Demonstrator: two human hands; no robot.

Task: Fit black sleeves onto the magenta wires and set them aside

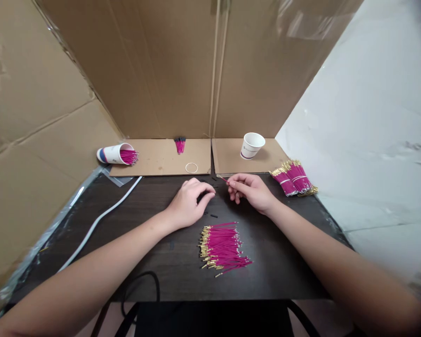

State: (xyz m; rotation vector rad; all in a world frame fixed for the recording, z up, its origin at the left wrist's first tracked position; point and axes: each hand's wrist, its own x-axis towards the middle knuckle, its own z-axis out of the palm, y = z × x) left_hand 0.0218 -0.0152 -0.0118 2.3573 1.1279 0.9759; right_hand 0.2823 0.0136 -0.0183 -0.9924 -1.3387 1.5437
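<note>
My right hand [249, 189] pinches a short magenta wire [224, 179], its thin end pointing left toward my other hand. Thumb and forefinger of my left hand [191, 203] are pressed together; whatever lies between them is too small to name. Small black sleeves [214, 216] are scattered on the dark table around the left fingertips, some partly hidden by the hand. Closer to me lies a loose pile of magenta wires [224, 245] with gold terminals on their left ends.
Cardboard sheets [150, 159] line the back, bearing a small wire bunch [179, 145], a rubber band [191, 167] and an upright paper cup [251, 146]. A tipped cup [110, 154] holds wires at left. Banded wire bundles [294, 178] lie right; a white cable [98, 220] crosses left.
</note>
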